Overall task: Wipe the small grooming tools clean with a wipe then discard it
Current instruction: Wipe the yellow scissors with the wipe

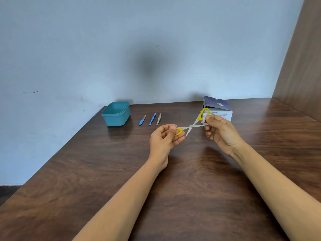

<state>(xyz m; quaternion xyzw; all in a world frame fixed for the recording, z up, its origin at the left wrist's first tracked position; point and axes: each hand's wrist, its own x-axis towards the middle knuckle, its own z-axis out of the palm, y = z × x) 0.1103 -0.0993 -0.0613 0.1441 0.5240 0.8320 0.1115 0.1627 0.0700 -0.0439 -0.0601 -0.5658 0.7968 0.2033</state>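
Above the table (156, 188), the fingers of the left hand (165, 138) are pinching one yellow handle of the spread-open scissors (191, 126). The right hand (220, 131) is gripping a white wipe (203, 119), holding it against the scissors just beside the other handle.

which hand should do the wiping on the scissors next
Right: the right hand pinches the wipe at the open scissors, while the left hand holds one yellow handle.

Bare left hand (165, 138), right hand (221, 130), bare forearms (121, 197).
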